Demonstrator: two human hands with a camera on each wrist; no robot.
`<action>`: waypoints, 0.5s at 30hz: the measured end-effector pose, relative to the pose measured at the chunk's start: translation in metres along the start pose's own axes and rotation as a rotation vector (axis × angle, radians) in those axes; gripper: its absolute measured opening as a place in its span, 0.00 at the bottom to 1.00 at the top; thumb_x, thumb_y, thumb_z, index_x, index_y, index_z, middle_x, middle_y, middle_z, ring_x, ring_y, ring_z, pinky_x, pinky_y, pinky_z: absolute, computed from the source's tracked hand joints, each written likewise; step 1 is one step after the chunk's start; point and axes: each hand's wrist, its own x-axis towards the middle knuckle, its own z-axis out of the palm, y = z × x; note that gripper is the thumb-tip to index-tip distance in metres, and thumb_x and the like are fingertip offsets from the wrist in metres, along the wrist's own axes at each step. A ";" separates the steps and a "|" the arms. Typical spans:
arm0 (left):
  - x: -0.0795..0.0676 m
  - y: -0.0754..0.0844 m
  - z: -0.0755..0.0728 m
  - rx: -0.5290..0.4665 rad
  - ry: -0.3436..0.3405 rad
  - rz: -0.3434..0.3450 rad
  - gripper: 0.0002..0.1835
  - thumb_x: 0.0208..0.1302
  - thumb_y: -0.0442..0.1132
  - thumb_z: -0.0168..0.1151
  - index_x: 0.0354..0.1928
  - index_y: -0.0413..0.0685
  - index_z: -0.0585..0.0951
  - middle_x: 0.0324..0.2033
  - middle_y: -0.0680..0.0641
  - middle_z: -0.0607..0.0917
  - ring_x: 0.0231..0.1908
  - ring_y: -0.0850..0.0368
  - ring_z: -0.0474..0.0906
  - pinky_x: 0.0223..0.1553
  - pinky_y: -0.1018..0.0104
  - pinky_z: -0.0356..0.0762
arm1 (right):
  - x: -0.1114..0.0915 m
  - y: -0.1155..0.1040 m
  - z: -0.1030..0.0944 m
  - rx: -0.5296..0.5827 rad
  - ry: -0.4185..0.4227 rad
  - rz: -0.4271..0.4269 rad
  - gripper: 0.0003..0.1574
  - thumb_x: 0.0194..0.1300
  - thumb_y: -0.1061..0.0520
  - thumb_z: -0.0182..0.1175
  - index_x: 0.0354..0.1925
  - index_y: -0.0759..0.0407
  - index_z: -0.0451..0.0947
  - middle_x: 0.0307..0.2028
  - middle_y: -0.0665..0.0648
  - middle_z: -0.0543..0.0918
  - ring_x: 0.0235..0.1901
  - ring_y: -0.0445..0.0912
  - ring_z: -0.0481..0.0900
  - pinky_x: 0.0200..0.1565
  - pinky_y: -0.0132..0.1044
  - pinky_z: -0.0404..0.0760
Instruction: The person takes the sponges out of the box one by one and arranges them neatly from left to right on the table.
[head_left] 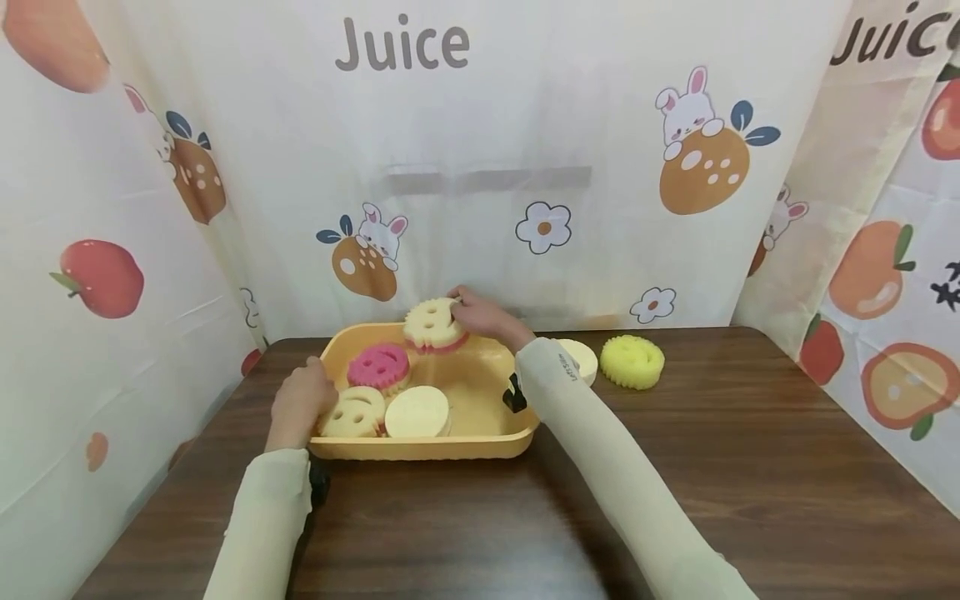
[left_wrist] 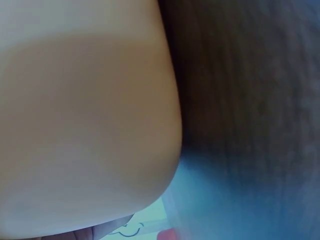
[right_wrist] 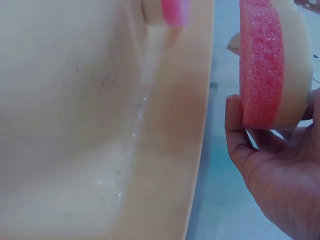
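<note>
My right hand grips a smiley-face sponge, raised above the back rim of a yellow tray. The right wrist view shows its cream layer over a red-pink layer, with the fingers of my right hand curled around its edge. My left hand holds the tray's left rim; in the left wrist view the tray wall hides most of its fingers. Inside the tray lie a pink smiley sponge, a cream smiley sponge and a plain cream round sponge.
Right of the tray, a yellow smiley sponge sits on the brown wooden table. A cream round sponge is partly hidden behind my right forearm. Printed curtains enclose the table's back and sides.
</note>
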 end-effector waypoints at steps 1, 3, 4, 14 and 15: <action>0.000 0.000 0.000 0.001 -0.001 0.000 0.25 0.72 0.38 0.45 0.62 0.24 0.61 0.47 0.25 0.78 0.37 0.40 0.77 0.36 0.45 0.78 | -0.001 0.000 -0.001 0.000 0.004 0.001 0.26 0.76 0.50 0.37 0.64 0.59 0.64 0.61 0.60 0.73 0.56 0.51 0.70 0.60 0.41 0.69; -0.002 0.000 0.000 0.002 -0.002 0.001 0.25 0.71 0.38 0.45 0.62 0.24 0.61 0.46 0.25 0.78 0.37 0.39 0.77 0.37 0.44 0.78 | -0.002 0.002 -0.004 -0.001 0.021 0.004 0.26 0.76 0.50 0.38 0.64 0.60 0.64 0.61 0.62 0.73 0.56 0.52 0.71 0.60 0.41 0.69; -0.003 0.000 0.000 0.003 0.000 0.003 0.25 0.71 0.38 0.45 0.62 0.24 0.61 0.46 0.25 0.78 0.37 0.39 0.77 0.37 0.44 0.78 | -0.004 0.002 -0.006 0.001 0.029 0.003 0.25 0.76 0.51 0.38 0.64 0.60 0.64 0.61 0.62 0.73 0.55 0.52 0.71 0.59 0.41 0.69; 0.000 -0.001 0.000 0.004 -0.006 0.000 0.26 0.71 0.38 0.45 0.62 0.24 0.61 0.47 0.24 0.78 0.39 0.39 0.78 0.37 0.44 0.77 | -0.017 0.005 -0.026 -0.054 0.082 0.008 0.25 0.76 0.50 0.37 0.65 0.57 0.64 0.63 0.62 0.73 0.54 0.53 0.71 0.57 0.42 0.69; 0.001 -0.002 0.001 0.006 -0.007 0.000 0.26 0.71 0.39 0.45 0.62 0.24 0.61 0.47 0.24 0.78 0.38 0.39 0.78 0.37 0.44 0.77 | -0.019 0.005 -0.028 -0.057 0.085 0.008 0.25 0.76 0.50 0.37 0.65 0.58 0.64 0.63 0.62 0.73 0.54 0.54 0.71 0.57 0.42 0.69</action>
